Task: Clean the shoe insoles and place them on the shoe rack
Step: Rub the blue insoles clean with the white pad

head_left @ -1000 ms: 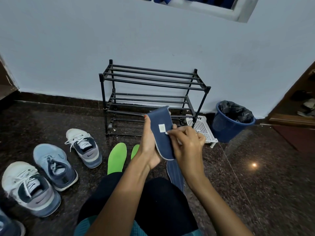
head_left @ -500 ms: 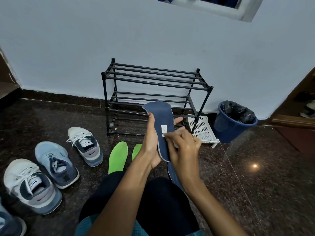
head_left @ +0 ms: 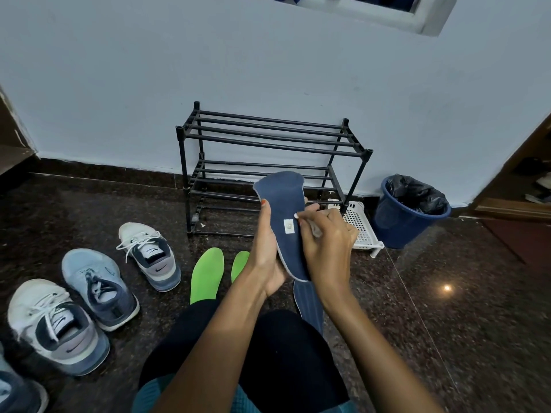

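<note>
My left hand (head_left: pixel 265 248) holds a dark blue insole (head_left: pixel 284 201) upright in front of me, thumb on its face and fingers behind it. A small white label sits on the insole's middle. My right hand (head_left: pixel 326 245) pinches a small pale wipe (head_left: pixel 315 229) against the insole's right edge beside the label. A second blue insole (head_left: pixel 310 305) lies on the floor below my hands. Two green insoles (head_left: pixel 207 274) lie on the floor to the left. The black shoe rack (head_left: pixel 268 135) stands against the wall with bare shelves.
Several sneakers (head_left: pixel 95 284) stand on the dark floor at the left. A white perforated tray (head_left: pixel 360 225) and a blue bin (head_left: pixel 408 210) with a black bag stand right of the rack. My dark-clothed knee (head_left: pixel 268 353) is at the bottom.
The blue insole has tilted up, so more of its toe end shows above my hands. My right hand has shifted along the insole's edge near the label.
</note>
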Available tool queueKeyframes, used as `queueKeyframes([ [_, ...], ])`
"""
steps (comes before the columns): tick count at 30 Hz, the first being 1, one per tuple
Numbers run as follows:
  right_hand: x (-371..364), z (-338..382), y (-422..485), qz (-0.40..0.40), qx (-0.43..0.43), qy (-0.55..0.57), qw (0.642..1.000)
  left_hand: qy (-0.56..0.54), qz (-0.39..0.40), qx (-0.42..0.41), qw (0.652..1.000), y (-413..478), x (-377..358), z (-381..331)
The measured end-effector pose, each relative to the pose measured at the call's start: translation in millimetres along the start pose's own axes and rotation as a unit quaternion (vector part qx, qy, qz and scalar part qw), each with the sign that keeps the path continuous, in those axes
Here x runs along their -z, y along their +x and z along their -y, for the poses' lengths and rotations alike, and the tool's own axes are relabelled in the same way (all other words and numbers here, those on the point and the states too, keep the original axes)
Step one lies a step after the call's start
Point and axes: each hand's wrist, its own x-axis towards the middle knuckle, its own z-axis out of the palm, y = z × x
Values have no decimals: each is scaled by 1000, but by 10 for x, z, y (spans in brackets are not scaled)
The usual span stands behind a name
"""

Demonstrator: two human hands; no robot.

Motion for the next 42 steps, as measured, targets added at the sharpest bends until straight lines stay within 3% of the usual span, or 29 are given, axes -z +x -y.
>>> queueKeyframes([
  [7,40,70,-272,38,51,-3,998,9,0,3,1000,30,-9,-21],
  [17,82,-11,87,17,-39,23,999,3,5,-10,1000,14,-13,35],
  [25,168,32,-293,77,20,22,997,6,14,-6,1000,21,-50,-9],
  [32,262,-84,-168,80,-110,159,978,-19,6,-42,999,77,-115,38],
  [38,235,-266,-43,95,-151,211,961,-13,-54,-43,998,252,-112,-19],
  [42,146,-507,-57,108,-186,219,952,23,-86,-92,992,494,-38,-99],
])
